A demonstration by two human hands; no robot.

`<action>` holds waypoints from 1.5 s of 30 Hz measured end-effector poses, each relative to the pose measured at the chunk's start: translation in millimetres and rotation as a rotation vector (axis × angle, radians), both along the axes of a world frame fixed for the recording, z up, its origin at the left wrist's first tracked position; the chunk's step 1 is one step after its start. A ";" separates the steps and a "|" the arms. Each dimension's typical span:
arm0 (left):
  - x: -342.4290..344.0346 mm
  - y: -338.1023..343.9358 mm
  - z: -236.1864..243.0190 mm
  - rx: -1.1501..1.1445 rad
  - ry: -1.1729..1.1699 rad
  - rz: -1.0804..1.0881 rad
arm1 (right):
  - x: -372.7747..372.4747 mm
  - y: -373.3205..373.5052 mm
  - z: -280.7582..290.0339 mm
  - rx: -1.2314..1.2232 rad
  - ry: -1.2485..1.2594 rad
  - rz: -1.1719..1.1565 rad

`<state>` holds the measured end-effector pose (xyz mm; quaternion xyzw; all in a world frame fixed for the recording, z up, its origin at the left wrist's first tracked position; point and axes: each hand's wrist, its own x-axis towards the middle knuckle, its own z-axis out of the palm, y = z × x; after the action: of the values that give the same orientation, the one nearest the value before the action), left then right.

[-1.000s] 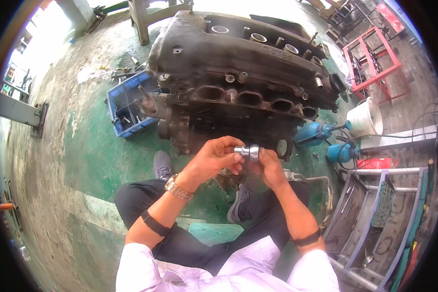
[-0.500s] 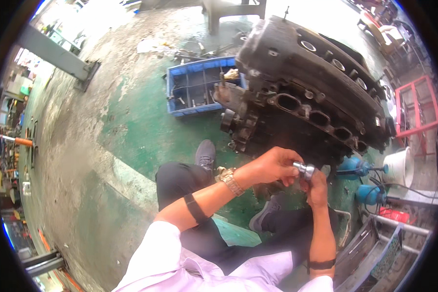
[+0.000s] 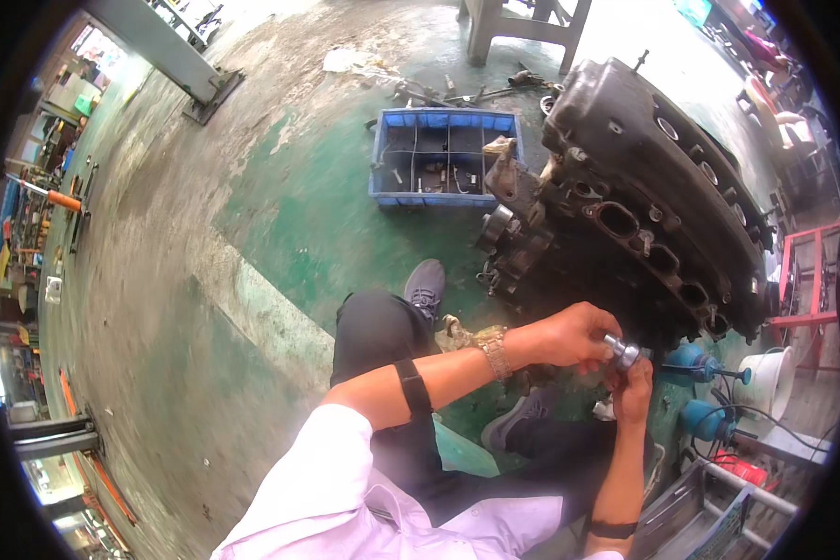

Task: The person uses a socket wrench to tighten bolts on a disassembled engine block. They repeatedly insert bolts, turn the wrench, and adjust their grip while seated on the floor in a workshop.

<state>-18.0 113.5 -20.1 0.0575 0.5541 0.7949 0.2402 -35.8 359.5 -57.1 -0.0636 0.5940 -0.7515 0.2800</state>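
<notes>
Between my two hands is a short, shiny chrome socket point(image 3: 623, 352), tilted, with a narrower end and a wider ringed end. My left hand point(image 3: 577, 334), with a metal watch at its wrist, pinches the narrower end. My right hand point(image 3: 633, 390) has its fingers closed around the wider end from below. Just beyond both hands stands a large, dirty engine block point(image 3: 625, 140) with a dark cover and oval ports along its near side. Its lower part is in deep shadow.
A blue divided crate point(image 3: 446, 199) holding small parts sits on the floor left of the engine. At the right are teal jacks point(image 3: 689, 362), a white bucket point(image 3: 768, 381), a red metal frame point(image 3: 812, 280) and cables. A grey post point(image 3: 163, 51) rises at the far left.
The view has turned left, so the engine and crate appear farther right. Both hands keep their hold on the socket, which is now tilted more steeply in the picture.
</notes>
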 end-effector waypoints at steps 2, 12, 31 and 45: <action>0.6 -0.9 3.1 -0.036 0.003 0.017 | -3.5 1.8 -2.5 -0.023 0.046 0.064; 6.6 -10.4 -0.3 -0.398 0.273 0.128 | -4.6 13.6 -39.6 0.116 0.018 0.021; 12.9 -6.2 -1.1 -0.611 0.328 0.147 | -10.3 -15.9 -15.7 0.234 0.174 0.256; 33.0 -7.2 12.1 -0.570 0.418 0.183 | -10.4 -1.1 -30.1 0.211 0.110 0.244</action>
<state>15.0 106.3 -8.0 0.0996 0.7934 0.5979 0.0560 -46.3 358.5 -87.3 -0.1463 0.6719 -0.6408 0.3414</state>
